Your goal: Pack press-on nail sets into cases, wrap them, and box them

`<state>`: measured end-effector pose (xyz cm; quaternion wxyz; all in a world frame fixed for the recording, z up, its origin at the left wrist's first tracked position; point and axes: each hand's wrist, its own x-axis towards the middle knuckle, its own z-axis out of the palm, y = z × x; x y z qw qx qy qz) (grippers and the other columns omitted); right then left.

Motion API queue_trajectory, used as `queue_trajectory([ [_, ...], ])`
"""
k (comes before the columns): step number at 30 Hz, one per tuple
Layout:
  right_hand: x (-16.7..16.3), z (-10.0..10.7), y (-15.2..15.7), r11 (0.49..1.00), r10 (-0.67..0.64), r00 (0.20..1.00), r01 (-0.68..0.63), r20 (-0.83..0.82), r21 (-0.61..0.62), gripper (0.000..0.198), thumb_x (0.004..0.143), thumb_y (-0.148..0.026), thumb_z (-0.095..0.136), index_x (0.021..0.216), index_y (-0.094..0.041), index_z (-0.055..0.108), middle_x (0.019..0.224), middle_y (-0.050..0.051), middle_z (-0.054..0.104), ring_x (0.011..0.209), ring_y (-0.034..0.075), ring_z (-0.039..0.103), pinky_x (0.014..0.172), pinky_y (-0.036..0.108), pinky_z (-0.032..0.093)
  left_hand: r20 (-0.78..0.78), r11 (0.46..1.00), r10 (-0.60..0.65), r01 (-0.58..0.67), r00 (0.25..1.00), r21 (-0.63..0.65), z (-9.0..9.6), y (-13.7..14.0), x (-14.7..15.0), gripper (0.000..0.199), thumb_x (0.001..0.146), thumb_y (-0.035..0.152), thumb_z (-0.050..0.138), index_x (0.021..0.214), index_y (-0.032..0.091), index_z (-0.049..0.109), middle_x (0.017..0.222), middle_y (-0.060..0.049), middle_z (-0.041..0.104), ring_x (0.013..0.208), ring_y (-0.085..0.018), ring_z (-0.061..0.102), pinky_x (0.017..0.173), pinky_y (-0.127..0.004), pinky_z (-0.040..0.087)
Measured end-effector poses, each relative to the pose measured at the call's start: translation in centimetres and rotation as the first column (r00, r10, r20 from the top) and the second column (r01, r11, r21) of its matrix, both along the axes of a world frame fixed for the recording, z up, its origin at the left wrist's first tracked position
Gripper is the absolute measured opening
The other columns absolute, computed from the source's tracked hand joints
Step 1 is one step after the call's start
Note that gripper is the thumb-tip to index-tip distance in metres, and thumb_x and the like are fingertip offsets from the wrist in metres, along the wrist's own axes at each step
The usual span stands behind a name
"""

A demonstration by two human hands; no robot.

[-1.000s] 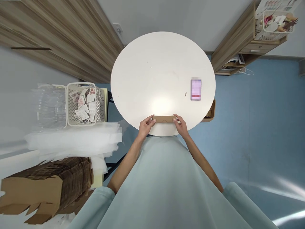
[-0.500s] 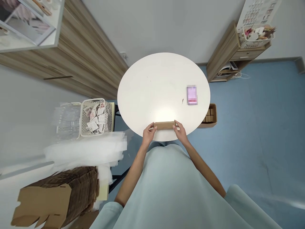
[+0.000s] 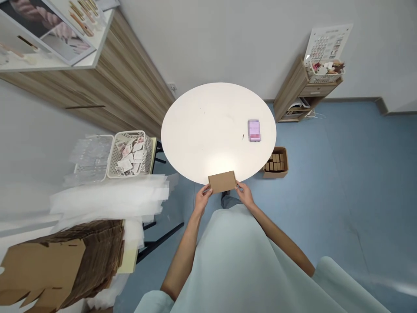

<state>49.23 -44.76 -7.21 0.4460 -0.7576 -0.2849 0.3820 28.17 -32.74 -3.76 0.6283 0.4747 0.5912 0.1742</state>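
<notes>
A small brown cardboard box [image 3: 222, 182], closed and flat-topped, is held between both hands at the near edge of the white oval table [image 3: 195, 130]. My left hand [image 3: 202, 198] grips its left end, thumb on the near side. At its right end my right hand [image 3: 245, 194] pinches the corner. The box is slightly tilted, its broad face turned up toward me. Farther back on the table's right side lies a pink and purple item [image 3: 254, 130], blurred by pixels.
Left stand a white basket of small packets [image 3: 130, 156], clear plastic pieces [image 3: 93, 152], white sheets [image 3: 110, 195] and stacked flattened cardboard boxes [image 3: 97, 256]. On the floor at right sits an open carton [image 3: 275, 174] of small brown boxes. A wooden cabinet [image 3: 289, 93] stands behind.
Both hands have drawn the box toward me, from on the table to its near edge. Its broad face now shows instead of a narrow side. The view has shifted.
</notes>
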Motion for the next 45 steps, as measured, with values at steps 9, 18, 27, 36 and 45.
queue_trajectory([
  [9, 3.0, 4.7, -10.3, 0.999, -0.034, 0.990, 0.034, -0.140, 0.004, 0.060, 0.086, -0.063, 0.071, 0.131, -0.024, 0.078, 0.135, 0.009, 0.075, 0.124, 0.034, 0.072, 0.113, 0.053, 0.054, 0.272, 0.999, 0.031, -0.020, 0.962, -0.044, -0.1, -10.0, 0.8, 0.077, 0.075, 0.054, 0.089, 0.141, 0.020, 0.068, 0.149, -0.018, 0.065, 0.148, -0.039, 0.052, 0.121, -0.056, 0.045],
  [18, 7.0, 7.9, -18.7, 0.984, -0.177, 0.953, 0.168, -0.247, -0.056, 0.058, 0.072, -0.062, 0.087, 0.113, -0.022, 0.079, 0.122, 0.014, 0.079, 0.108, 0.031, 0.076, 0.097, 0.048, 0.061, 0.344, 0.979, -0.105, 0.158, 0.933, -0.129, 0.6, -15.0, 4.5, 0.084, 0.073, 0.055, 0.092, 0.144, 0.018, 0.065, 0.137, -0.018, 0.072, 0.140, -0.037, 0.060, 0.118, -0.058, 0.048],
  [27, 11.6, 6.9, -21.9, 0.959, -0.282, 0.916, 0.280, -0.284, -0.051, 0.055, 0.063, -0.057, 0.095, 0.100, -0.021, 0.074, 0.104, 0.009, 0.079, 0.098, 0.026, 0.075, 0.096, 0.043, 0.060, 0.271, 0.944, -0.277, 0.314, 0.922, -0.102, 0.4, -14.3, 11.7, 0.073, 0.076, 0.054, 0.088, 0.137, 0.019, 0.067, 0.130, -0.015, 0.072, 0.119, -0.030, 0.071, 0.112, -0.055, 0.055],
  [36, 25.6, 5.2, -23.8, 0.903, -0.428, 0.836, 0.414, -0.343, -0.116, 0.061, 0.057, -0.061, 0.096, 0.096, -0.023, 0.069, 0.099, 0.008, 0.077, 0.093, 0.025, 0.074, 0.092, 0.042, 0.061, 0.173, 0.898, -0.404, 0.425, 0.898, -0.110, -1.8, -14.1, 29.6, 0.064, 0.072, 0.052, 0.087, 0.125, 0.020, 0.070, 0.114, -0.010, 0.071, 0.100, -0.024, 0.071, 0.093, -0.045, 0.061],
  [45, 43.9, 4.3, -23.0, 0.937, -0.337, 0.885, 0.280, -0.322, -0.209, 0.062, 0.060, -0.056, 0.094, 0.106, -0.021, 0.072, 0.099, 0.008, 0.078, 0.093, 0.025, 0.074, 0.092, 0.041, 0.061, -0.006, 0.923, -0.370, 0.367, 0.929, -0.120, -4.7, -15.0, 47.5, 0.035, 0.072, 0.042, 0.083, 0.097, 0.020, 0.071, 0.097, -0.008, 0.074, 0.088, -0.022, 0.070, 0.084, -0.039, 0.059],
])
